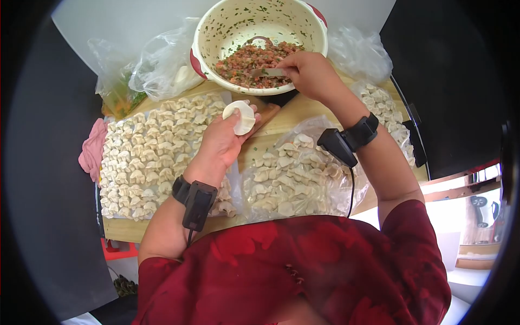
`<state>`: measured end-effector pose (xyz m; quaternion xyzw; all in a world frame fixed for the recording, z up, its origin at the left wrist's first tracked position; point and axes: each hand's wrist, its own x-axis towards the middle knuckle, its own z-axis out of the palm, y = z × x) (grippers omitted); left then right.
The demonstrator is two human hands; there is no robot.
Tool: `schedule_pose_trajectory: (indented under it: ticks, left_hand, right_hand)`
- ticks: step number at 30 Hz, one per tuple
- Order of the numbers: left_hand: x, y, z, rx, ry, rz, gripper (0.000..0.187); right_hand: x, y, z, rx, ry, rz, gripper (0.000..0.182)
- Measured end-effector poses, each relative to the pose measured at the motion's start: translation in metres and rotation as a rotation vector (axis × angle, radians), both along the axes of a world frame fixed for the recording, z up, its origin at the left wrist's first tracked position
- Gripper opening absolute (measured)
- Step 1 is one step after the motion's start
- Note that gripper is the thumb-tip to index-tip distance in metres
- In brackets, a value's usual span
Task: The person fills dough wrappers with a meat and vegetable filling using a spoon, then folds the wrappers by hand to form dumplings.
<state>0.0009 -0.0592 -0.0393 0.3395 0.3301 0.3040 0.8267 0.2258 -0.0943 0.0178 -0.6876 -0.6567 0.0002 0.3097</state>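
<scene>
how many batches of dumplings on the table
3: left batch, middle batch nearest the red shirt, right batch at the right edge of the table; more may be hidden.

Bowl [260, 20] cut off by top edge; flat utensil's [270, 72] end hidden in right hand [314, 77].

- Table [124, 230] brightly, fairly evenly lit; shadows soft.
- Strongest light at lower right, past the table, burnt out to white (a blue fringe runs along the border there).
- Pale glints on the clear plastic bags [360, 54].
- My left hand [222, 138] and right hand [314, 76] fairly crisp.
- My red shirt [303, 265] looks softer, slightly hazy.
- Wide-lens bending toward the edges; black rounded border swallows the corners.
</scene>
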Motion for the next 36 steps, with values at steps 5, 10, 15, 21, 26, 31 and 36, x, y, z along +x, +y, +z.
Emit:
schedule_pose_trajectory:
  ticks: [5,10,15,21,26,31,36]
  left_hand:
    - [0.004,0.006,-0.002,-0.039,0.004,0.082,0.032]
    - [0.007,0.020,0.000,-0.117,-0.119,0.082,0.036]
    - [0.010,0.025,0.009,-0.065,-0.123,0.078,0.040]
    - [0.011,0.031,0.007,-0.110,-0.249,0.083,0.040]
    - [0.011,0.028,0.007,-0.096,-0.291,0.097,0.038]
    - [0.006,0.031,0.005,-0.109,-0.239,0.090,0.037]
    - [0.010,0.030,0.001,-0.085,-0.210,0.095,0.037]
  right_hand:
    - [0.000,0.012,-0.012,-0.043,-0.044,0.023,0.016]
    - [-0.003,0.007,-0.002,-0.100,0.003,0.088,0.013]
    - [0.001,0.007,-0.002,-0.135,0.124,0.124,0.019]
    - [-0.011,-0.010,-0.004,-0.043,0.323,0.126,0.019]
    - [-0.033,-0.036,-0.011,0.087,0.217,0.169,0.018]
    - [-0.037,-0.047,-0.016,0.234,0.022,0.197,0.018]
    - [-0.025,-0.020,-0.008,0.263,-0.032,0.139,0.017]
